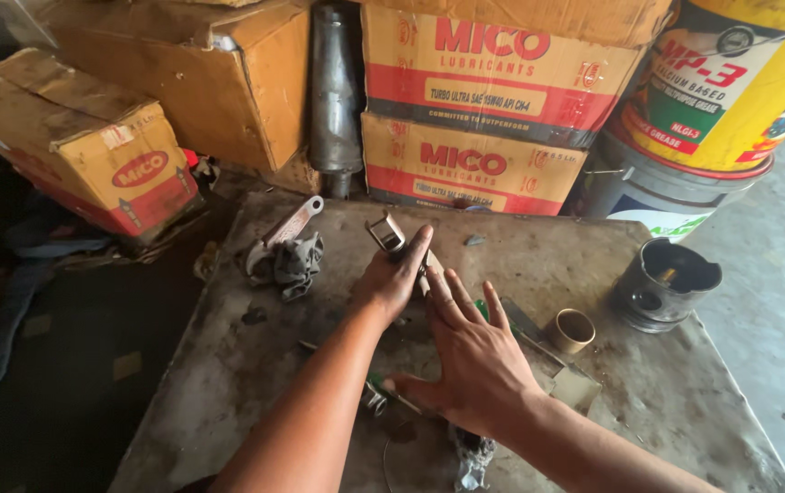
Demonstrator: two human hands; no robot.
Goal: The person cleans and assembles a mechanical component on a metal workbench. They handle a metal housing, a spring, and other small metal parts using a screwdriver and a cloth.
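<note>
My left hand [392, 278] rests on the grimy grey worktop [228, 365], its fingers closed around a small metal part [386, 233] whose end sticks out beyond the fingertips. My right hand [470, 356] lies flat just beside it with the fingers spread, pressing down on things that it mostly hides. A bit of green [481, 309] shows between its fingers, and a small metal piece [376, 394] peeks out near its thumb.
A connecting rod [294, 222] lies on a dirty rag [290, 260] at the left. A brass ring [574, 330] and a piston [664, 283] stand at the right. Cardboard boxes [493, 64], a dark metal cylinder [334, 91] and grease pails [730, 82] line the back edge.
</note>
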